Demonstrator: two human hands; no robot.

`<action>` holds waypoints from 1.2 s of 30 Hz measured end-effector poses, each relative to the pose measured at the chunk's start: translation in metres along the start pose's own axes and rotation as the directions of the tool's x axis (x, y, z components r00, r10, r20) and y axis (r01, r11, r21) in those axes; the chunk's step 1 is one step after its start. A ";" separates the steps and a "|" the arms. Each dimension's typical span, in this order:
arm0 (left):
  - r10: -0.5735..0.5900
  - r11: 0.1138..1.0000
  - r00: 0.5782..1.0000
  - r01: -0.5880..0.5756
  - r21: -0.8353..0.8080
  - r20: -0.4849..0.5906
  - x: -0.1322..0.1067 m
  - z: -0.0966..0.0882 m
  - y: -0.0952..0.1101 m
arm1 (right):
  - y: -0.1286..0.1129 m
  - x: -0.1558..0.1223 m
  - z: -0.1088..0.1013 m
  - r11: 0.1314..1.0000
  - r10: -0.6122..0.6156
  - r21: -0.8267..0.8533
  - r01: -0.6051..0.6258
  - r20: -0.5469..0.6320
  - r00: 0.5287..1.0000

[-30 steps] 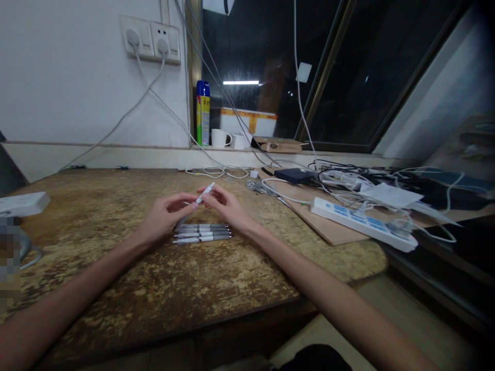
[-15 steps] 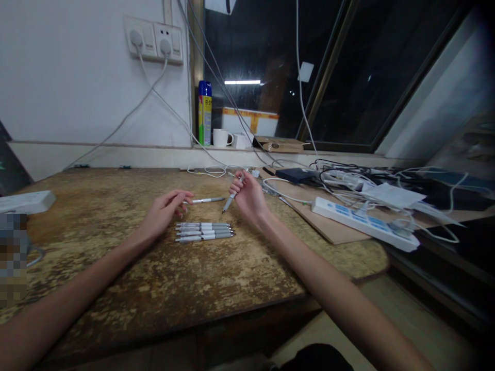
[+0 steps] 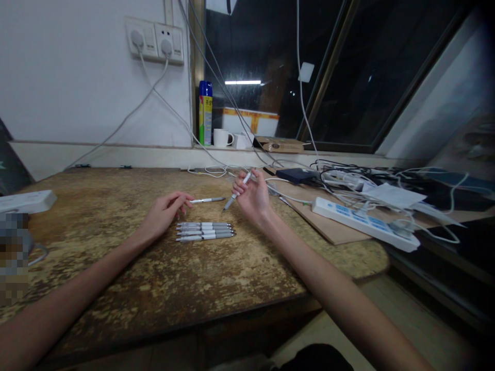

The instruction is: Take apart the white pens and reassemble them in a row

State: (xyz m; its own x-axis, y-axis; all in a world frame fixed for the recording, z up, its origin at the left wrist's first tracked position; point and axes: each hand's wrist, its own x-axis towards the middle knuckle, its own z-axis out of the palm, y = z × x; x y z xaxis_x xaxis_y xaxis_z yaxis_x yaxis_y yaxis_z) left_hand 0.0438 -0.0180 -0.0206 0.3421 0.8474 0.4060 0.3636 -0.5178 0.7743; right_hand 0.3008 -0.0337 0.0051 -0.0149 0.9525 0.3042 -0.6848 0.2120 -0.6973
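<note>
My right hand (image 3: pixel 253 198) is closed round a white pen (image 3: pixel 236 192), held above the table with its tip slanting down to the left. My left hand (image 3: pixel 165 211) rests on the worn wooden table (image 3: pixel 116 247), its fingertips pinched on the end of another pen (image 3: pixel 207 200) that lies flat. Just in front of both hands, a row of three white and grey pens (image 3: pixel 204 232) lies side by side.
A white power strip (image 3: pixel 363 222) sits on a brown board at the right amid tangled cables (image 3: pixel 348 180). Another white strip (image 3: pixel 25 201) lies at the far left. On the sill stand a spray can (image 3: pixel 204 112) and a white mug (image 3: pixel 221 137). Wall sockets (image 3: pixel 154 38) hang above.
The hands held one pen together a second ago. They have since parted: a pen now lies flat under my left fingers, and my right hand has moved right, lifting a pen slightly.
</note>
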 end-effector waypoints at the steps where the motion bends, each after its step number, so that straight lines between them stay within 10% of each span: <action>1: 0.000 1.000 1.000 0.000 0.018 0.001 0.000 0.000 -0.001 | 0.000 0.000 0.000 1.000 0.005 0.006 -0.005 0.005 1.000; 36: -0.002 0.999 0.998 0.000 0.036 0.062 0.000 0.003 -0.002 | -0.004 -0.002 0.003 0.998 -0.050 -0.030 0.049 -0.015 0.999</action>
State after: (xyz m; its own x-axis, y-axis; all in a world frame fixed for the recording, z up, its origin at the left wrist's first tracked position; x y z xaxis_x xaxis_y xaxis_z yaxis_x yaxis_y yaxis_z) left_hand 0.0452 -0.0175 -0.0240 0.3941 0.8397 0.3735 0.3943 -0.5216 0.7566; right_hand 0.3017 -0.0367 0.0092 0.0299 0.9439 0.3289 -0.6626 0.2650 -0.7005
